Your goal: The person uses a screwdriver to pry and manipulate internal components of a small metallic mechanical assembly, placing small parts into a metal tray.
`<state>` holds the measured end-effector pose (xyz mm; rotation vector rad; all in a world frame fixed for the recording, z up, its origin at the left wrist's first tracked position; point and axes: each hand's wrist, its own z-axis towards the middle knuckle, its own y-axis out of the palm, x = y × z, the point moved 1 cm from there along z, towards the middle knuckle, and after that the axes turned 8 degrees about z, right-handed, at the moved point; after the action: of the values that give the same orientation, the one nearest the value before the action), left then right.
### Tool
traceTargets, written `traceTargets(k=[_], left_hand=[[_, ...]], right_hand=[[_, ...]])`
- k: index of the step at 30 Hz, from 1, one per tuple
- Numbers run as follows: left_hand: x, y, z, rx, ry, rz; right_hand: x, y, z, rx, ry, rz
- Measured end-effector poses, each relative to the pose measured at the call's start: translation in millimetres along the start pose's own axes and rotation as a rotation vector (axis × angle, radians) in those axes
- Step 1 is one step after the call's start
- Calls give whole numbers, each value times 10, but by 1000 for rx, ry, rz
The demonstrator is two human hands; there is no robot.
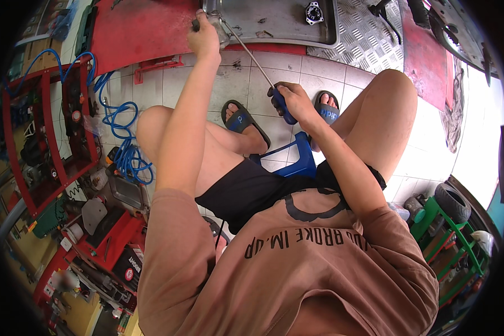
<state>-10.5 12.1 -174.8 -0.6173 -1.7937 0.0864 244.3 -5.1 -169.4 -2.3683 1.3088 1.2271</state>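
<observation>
My left hand [205, 38] is closed around a grey metal part [220, 31] at the near left corner of a metal tray [285, 31]. Most of that part is hidden by my fingers and cut by the view's top. In my right hand [297, 102] is a long screwdriver [287, 114], gripped by its blue handle. Its thin shaft slants up and left, and the tip reaches the grey part; whether it sits in a slot is too small to tell. A small round metal piece [314, 13] lies in the tray.
The tray rests on a red platform [134, 33] beside a diamond-plate panel [358, 39]. A blue stool [299, 159] is beneath me. At left are a coiled blue hose [131, 162] and a red rack [45, 134]; at right, a green rack [431, 224] with a tyre [452, 203].
</observation>
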Motion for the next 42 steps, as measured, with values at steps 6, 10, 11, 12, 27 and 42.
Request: traceTargets(k=[6, 10, 11, 12, 27, 42], left_hand=[[9, 72, -70, -57, -239, -200], [-38, 22, 22, -78, -113, -119], [-48, 13, 40, -62, -84, -84], [-50, 17, 40, -49, -56, -50], [-40, 26, -130, -183, -111, -42], [-10, -214, -50, -27, -78, -1]], right_hand=[[40, -40, 41, 17, 15, -20], [52, -15, 41, 24, 27, -8], [73, -21, 53, 23, 28, -2], [77, -27, 57, 28, 28, 3], [-524, 263, 627, 165, -132, 137], [-749, 611, 1516, 257, -176, -137]])
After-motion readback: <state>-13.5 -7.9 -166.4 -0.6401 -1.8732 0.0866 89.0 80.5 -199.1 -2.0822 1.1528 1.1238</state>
